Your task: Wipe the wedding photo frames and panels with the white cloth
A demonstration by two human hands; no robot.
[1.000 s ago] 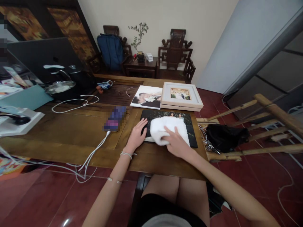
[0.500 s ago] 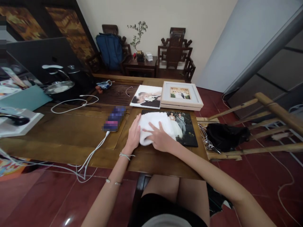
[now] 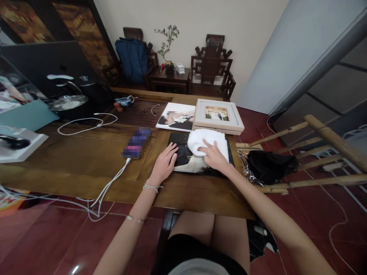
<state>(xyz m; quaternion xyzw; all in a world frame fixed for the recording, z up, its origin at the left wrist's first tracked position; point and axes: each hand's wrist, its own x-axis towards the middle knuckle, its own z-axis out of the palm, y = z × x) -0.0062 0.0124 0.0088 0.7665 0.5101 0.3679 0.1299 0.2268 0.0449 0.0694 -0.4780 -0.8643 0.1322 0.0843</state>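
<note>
A dark wedding photo panel lies flat near the table's front edge. Over its right part is a white towel, folded, with a scalloped edge. My right hand presses on the towel from the near side, gripping its fold, thumb partly hidden. At the panel's left edge, my left hand rests palm down, fingers stretched out and holding nothing. The towel covers the panel's upper right area, while the white dress shows below it.
Behind the panel are a white-edged photo print and stacked light wood frames. A phone with white cables lies left. A bamboo rack holding a black bag stands right of the table.
The towel and my right hand have slid to the right across the panel, uncovering its left part. My left hand has come away from the towel and lies flat at the panel's left edge.
</note>
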